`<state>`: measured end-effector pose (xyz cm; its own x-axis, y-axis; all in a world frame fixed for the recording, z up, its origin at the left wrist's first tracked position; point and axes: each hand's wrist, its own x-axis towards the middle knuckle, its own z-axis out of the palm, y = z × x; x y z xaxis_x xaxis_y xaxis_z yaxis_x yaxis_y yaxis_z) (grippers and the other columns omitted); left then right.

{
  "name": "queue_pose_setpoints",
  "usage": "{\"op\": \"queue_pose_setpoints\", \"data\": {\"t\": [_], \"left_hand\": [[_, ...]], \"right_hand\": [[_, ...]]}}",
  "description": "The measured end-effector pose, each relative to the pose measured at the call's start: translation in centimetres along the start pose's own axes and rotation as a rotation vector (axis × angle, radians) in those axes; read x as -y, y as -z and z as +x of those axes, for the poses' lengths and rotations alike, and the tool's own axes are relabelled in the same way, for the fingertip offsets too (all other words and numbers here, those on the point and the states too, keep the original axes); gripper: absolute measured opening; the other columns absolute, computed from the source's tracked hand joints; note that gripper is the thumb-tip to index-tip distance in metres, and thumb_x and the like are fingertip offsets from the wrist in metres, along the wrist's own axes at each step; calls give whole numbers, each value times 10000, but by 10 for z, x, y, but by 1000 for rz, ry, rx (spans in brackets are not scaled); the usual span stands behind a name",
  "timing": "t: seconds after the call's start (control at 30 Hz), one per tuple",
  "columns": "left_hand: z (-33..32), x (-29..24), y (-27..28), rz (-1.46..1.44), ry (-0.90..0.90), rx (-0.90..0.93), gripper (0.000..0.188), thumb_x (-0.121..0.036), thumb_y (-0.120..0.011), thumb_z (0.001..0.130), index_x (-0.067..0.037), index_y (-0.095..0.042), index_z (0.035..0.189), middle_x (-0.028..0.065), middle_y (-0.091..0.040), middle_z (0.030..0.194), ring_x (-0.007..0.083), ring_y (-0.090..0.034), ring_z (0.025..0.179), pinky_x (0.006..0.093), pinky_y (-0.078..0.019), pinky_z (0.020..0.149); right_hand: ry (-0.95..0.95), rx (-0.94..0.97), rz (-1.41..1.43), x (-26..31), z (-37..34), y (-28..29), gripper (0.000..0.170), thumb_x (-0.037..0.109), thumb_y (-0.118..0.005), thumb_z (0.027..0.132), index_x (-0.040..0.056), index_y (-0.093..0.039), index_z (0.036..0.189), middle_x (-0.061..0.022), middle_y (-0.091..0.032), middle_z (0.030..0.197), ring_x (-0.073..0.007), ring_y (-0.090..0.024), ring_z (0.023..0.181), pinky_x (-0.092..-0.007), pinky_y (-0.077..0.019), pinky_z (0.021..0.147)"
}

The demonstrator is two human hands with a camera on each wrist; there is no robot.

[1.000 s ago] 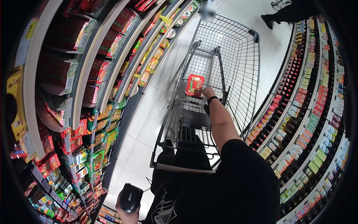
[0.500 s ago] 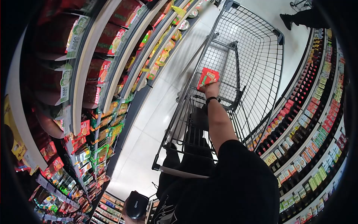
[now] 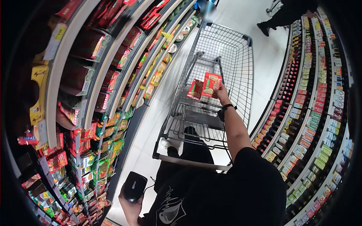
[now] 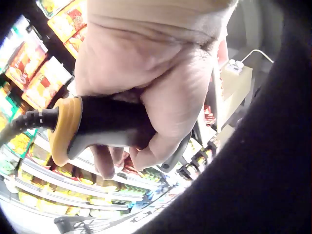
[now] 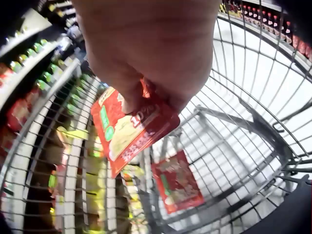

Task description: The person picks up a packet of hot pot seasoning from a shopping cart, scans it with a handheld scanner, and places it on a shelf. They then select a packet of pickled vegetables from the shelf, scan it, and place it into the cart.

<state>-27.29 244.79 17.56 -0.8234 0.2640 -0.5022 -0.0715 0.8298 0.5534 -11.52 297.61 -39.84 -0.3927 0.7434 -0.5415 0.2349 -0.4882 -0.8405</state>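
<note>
My left hand (image 3: 130,207) grips a black barcode scanner (image 3: 135,187), low at the left of the head view. In the left wrist view the fingers curl round the scanner's handle (image 4: 112,124), which ends in a yellow-orange collar with a coiled cord (image 4: 31,122). Over the shopping cart (image 3: 235,67), my right hand (image 3: 222,95) pinches a red food packet (image 3: 210,83) by its edge. A similar red packet (image 3: 195,89) lies in the cart, just left of the held one. From the right wrist, the held packet (image 5: 129,129) hangs tilted above the lying packet (image 5: 178,181).
Shelves (image 3: 85,69) of packets and pouches line the left side. Rows of bottles and boxes fill the shelf (image 3: 316,113) on the right. Another person's dark-clad leg (image 3: 284,17) shows beyond the cart. The cart's handle bar (image 3: 192,162) is close to my body.
My right hand has lifted a red packet inside the cart, and its front now faces up. The second packet now shows separately beside it. The scanner stays in my left hand.
</note>
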Motion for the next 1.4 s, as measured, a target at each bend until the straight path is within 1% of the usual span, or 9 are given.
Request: {"op": "queue_pose_setpoints", "data": {"t": [0.07, 0.17, 0.27, 0.33, 0.4, 0.7, 1.17, 1.3, 1.4], "left_hand": [[0, 14, 4, -91, 7, 23, 445, 27, -844, 748, 68, -713, 1171, 150, -792, 985, 203, -766, 900, 355, -610, 849], [9, 14, 12, -186, -117, 93, 361, 11, -864, 772, 53, -737, 1107, 122, -805, 927, 168, -775, 848, 338, -609, 790], [14, 11, 25, -179, -214, 155, 349, -17, -863, 802, 36, -754, 1129, 119, -822, 948, 182, -788, 864, 344, -608, 802], [18, 17, 28, -212, -284, 201, 294, 1, -817, 850, 35, -754, 1136, 105, -824, 939, 168, -792, 841, 333, -616, 785], [14, 20, 34, -266, -326, 289, 165, 20, -722, 1002, 60, -742, 1161, 81, -789, 964, 177, -813, 877, 284, -625, 682], [4, 19, 35, -273, -390, 397, 189, -30, -769, 961, 52, -712, 1122, 78, -785, 834, 137, -779, 745, 291, -617, 642], [9, 51, 42, -318, -264, 422, 236, -122, -803, 991, 44, -728, 1141, 65, -776, 847, 115, -739, 695, 283, -593, 610], [10, 63, 44, -408, -247, 318, 219, -94, -790, 986, 44, -737, 1148, 66, -782, 882, 121, -756, 732, 284, -606, 616], [14, 86, 47, -482, -201, 255, 190, -74, -780, 982, 43, -751, 1129, 73, -784, 908, 134, -765, 752, 293, -619, 625]], "right_hand": [[-113, 175, -76, 81, -38, 0, 420, 13, -665, 1066, 67, -578, 1474, -115, -736, 1342, -233, -738, 1140, -396, -610, 988], [-7, 206, 494, 190, -127, -50, 295, 104, -629, 1081, 55, -619, 1372, -82, -691, 1208, -192, -665, 1042, -377, -551, 925], [8, 583, 809, 206, -151, -53, 114, 184, -601, 1089, 96, -633, 1154, -55, -631, 951, -174, -612, 834, -344, -521, 744], [62, 891, 1047, 221, -185, -84, 208, 267, -533, 1108, 104, -600, 998, 22, -533, 761, -145, -543, 639, -326, -491, 641], [91, 1021, 1065, 234, -223, -113, 217, 273, -537, 1106, 109, -578, 970, 32, -527, 760, -136, -546, 644, -317, -489, 649], [-87, 1366, 1177, 213, -307, -244, 199, 257, -541, 1103, 94, -587, 997, 9, -557, 803, -165, -580, 694, -342, -509, 699], [-233, 1340, 1033, 171, -329, -294, 251, 320, -557, 1107, 78, -605, 1060, 10, -566, 832, -166, -591, 720, -328, -514, 697], [-279, 546, 256, 214, -366, -293, 425, 501, -579, 1143, 85, -660, 1125, 17, -582, 756, -102, -546, 583, -267, -438, 494], [-225, 515, 184, 205, -355, -291, 445, 495, -594, 1144, 57, -671, 1129, 18, -595, 741, -112, -568, 567, -276, -449, 480]]}}
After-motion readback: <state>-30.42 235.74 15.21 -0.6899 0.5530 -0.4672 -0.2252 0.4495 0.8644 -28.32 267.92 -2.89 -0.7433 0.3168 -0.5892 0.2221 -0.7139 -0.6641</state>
